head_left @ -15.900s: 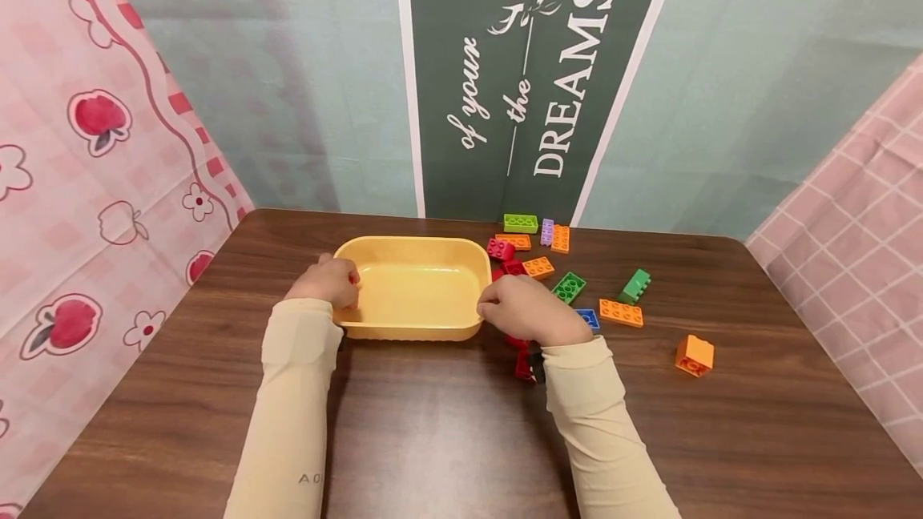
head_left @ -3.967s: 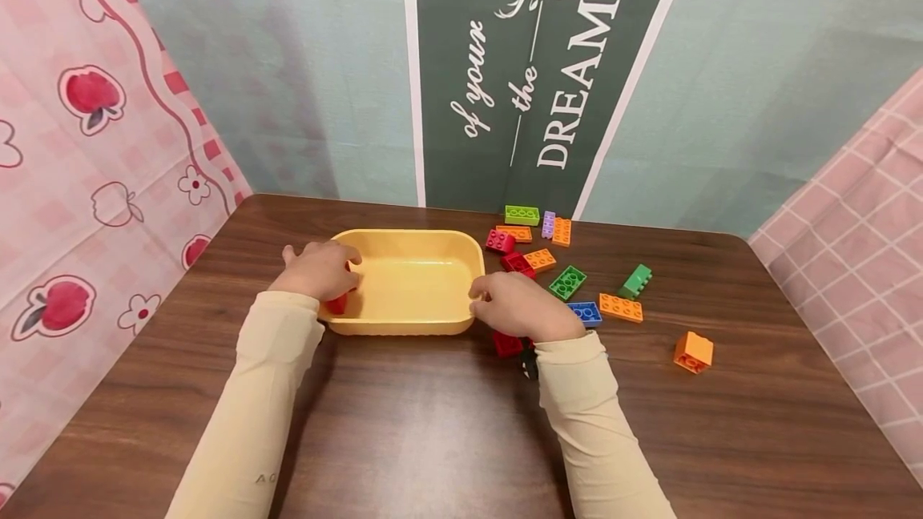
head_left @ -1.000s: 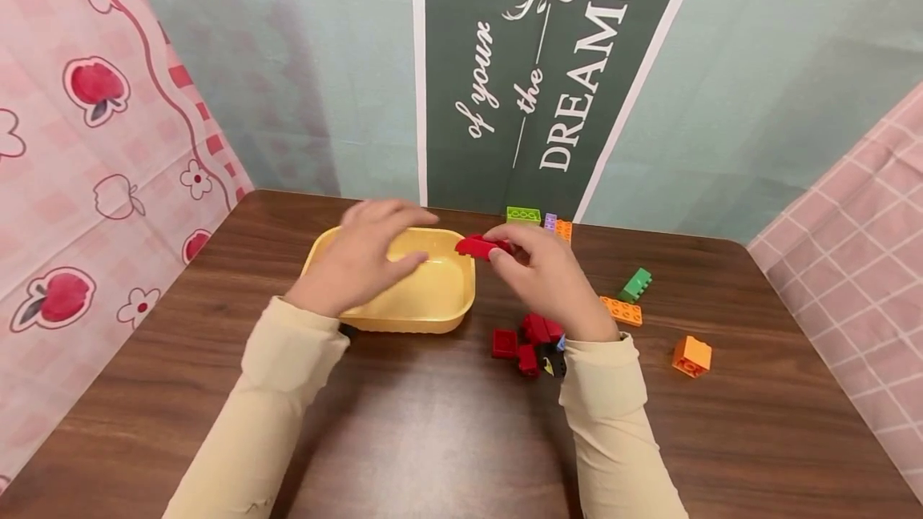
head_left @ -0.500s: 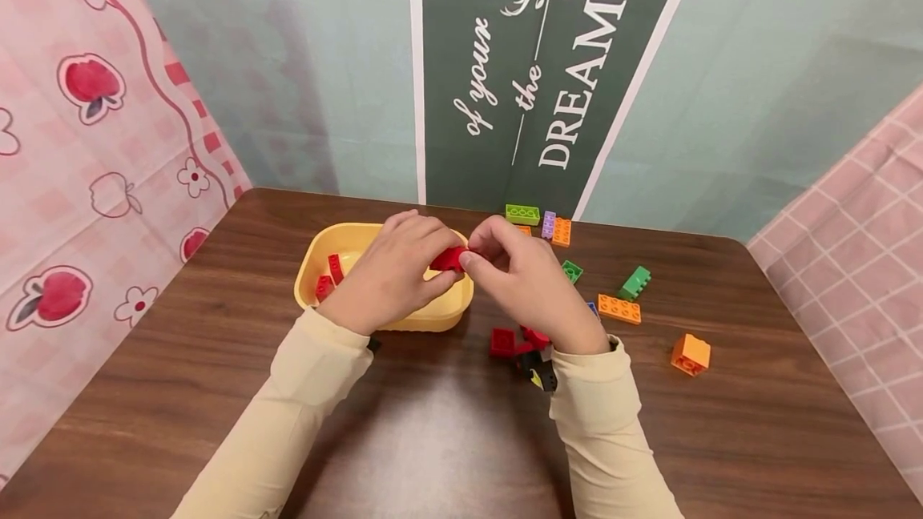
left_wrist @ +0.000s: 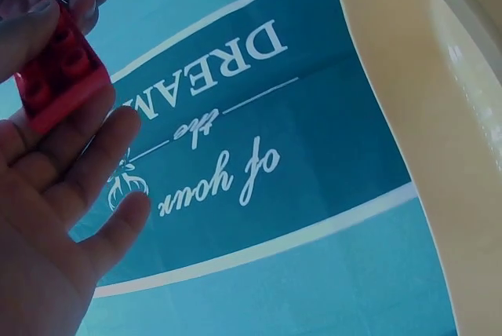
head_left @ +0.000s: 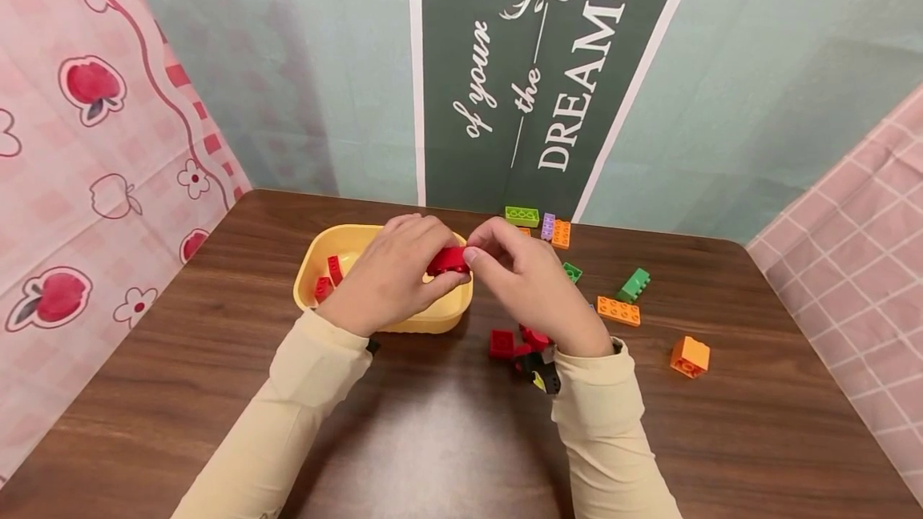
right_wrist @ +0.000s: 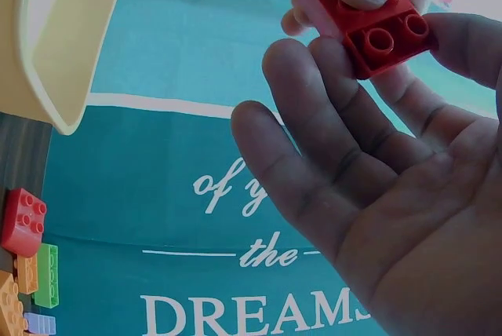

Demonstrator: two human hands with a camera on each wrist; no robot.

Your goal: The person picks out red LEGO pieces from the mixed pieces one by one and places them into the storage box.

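Over the right part of the yellow tray (head_left: 306,279), a red toy brick (head_left: 449,260) is held between both hands. My left hand (head_left: 382,275) grips its left side with thumb and fingers. From the right, my right hand (head_left: 530,287) pinches the other end. The wrist views show hollow tubes on the red brick's (right_wrist: 365,18) underside, with a thumb pressed on it. Two small red bricks (head_left: 334,269) lie inside the tray at its left end; the left hand hides much of the tray's middle.
Right of the tray lie a red brick (head_left: 501,344) and a black piece with a yellow mark (head_left: 541,375), partly under the right wrist. Farther out are a green brick (head_left: 634,285), a flat orange brick (head_left: 618,311) and an orange block (head_left: 690,356). A lime brick (head_left: 522,216) lies at the back.
A second ago only my right hand held the red brick, beside the tray, while the left was spread open. The brick has moved left, and both hands hold it. Over the last half second little changed.
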